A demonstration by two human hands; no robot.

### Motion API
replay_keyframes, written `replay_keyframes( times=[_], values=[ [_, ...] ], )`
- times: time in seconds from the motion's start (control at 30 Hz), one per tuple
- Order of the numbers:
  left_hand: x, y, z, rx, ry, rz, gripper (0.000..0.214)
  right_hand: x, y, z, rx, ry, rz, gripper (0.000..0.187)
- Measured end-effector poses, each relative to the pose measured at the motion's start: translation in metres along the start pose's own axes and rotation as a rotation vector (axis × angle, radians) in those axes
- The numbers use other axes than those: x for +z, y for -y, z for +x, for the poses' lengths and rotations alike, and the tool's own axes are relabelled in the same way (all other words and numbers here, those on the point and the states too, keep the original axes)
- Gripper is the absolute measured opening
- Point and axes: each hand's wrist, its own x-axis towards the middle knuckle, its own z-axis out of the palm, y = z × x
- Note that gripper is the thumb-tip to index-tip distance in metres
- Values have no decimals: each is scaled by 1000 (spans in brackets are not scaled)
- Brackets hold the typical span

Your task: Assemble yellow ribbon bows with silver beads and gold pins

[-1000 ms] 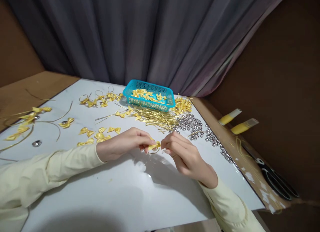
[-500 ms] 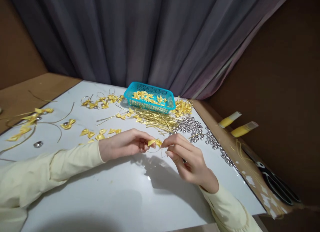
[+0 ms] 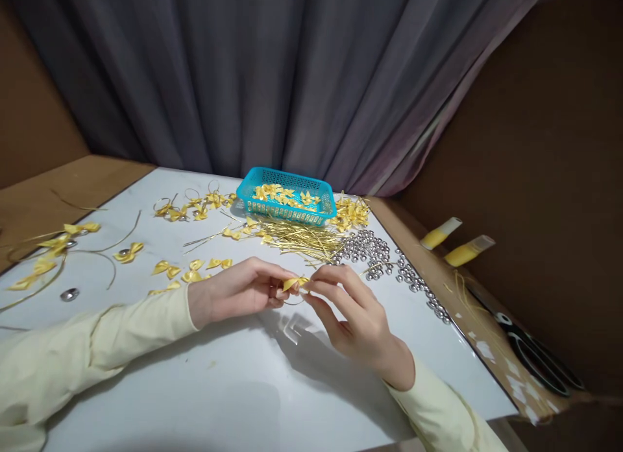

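Note:
Between my two hands, above the white board (image 3: 228,387), is a yellow ribbon bow (image 3: 293,283) with a thin loop of gold wire (image 3: 293,303) curving below it. My left hand (image 3: 248,286) pinches the bow's left side, fingers closed. From the right, my right hand (image 3: 357,319) reaches the bow's other end with thumb and fingers closed together; whether it grips the bow or the wire is hidden. Beyond my hands lie a bundle of gold wire lengths (image 3: 296,238) and a spread of small shiny silver beads (image 3: 365,248).
A blue basket (image 3: 287,214) of yellow bows stands at the back. More bows (image 3: 166,268) lie on the left, some with wire. To the right are two yellow-filled tubes (image 3: 470,251), black scissors (image 3: 535,355) and white scraps (image 3: 518,387). A grey curtain (image 3: 243,69) hangs behind.
My right hand has moved slightly left, and its thumb and fingers have closed in at the bow. My left hand still holds the bow. The view has shifted a little.

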Motion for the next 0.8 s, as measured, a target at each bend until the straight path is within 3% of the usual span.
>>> replay_keyframes(
  times=[0.3, 0.53, 0.8],
  values=[
    [6, 2, -7, -27, -3, 62, 7, 5, -1, -6, -153, 4, -302, 19],
    [4, 4, -8, -38, 64, 28, 7, 8, -6, -11, -337, -70, -330, 16],
    [7, 3, -7, -47, -10, 73, 10, 14, -6, -13, -292, -130, -303, 19]
  ],
)
